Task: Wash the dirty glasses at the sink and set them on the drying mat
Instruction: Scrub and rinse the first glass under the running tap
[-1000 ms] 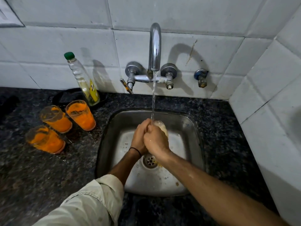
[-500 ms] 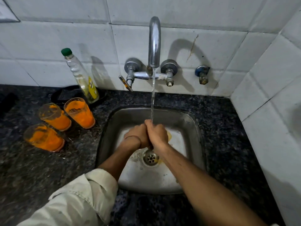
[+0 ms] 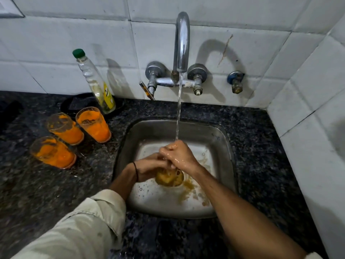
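3 dirty glasses on counter left of sink, upright, clustered close: rear-left glass [image 3: 64,128], rear-right glass [image 3: 93,124], front glass [image 3: 53,152]. All smeared orange inside, orange residue thick toward bottoms. 4th glass [image 3: 169,178] down in sink [image 3: 222,139], over drain area, tilted, yellowish murky liquid inside, only partly visible under hands. Left hand [image 3: 149,168] wrapped around glass from left side, fingers curled on it. Right hand [image 3: 180,155] fisted on top, fingers tucked down toward glass mouth, wet; whether fingers reach inside glass cannot tell. Hands pressed against each other over glass. Thin black band [image 3: 136,170] on left wrist. Pale rolled sleeve [image 3: 89,221] on left forearm, right forearm bare.

Water stream [image 3: 178,109] from tap [image 3: 182,43], landing on right-hand knuckles. Wall-mounted mixer, 2 knobs either side of spout. Separate small valve [image 3: 236,82] with blue handle on wall to right. Clear plastic bottle [image 3: 95,83], green cap, yellow label, little yellowish liquid at bottom, leaning against tiles behind glasses; base on dark round thing [image 3: 78,103], unclear what.

Steel basin, square, rounded corners, wet floor with bubbles and yellow-brown streaks near drain. Countertop [image 3: 261,165] dark speckled stone, wet near glasses. White tiled walls behind and at right, corner at right; brown scratch mark on tile right of tap. Drying mat not seen in view.
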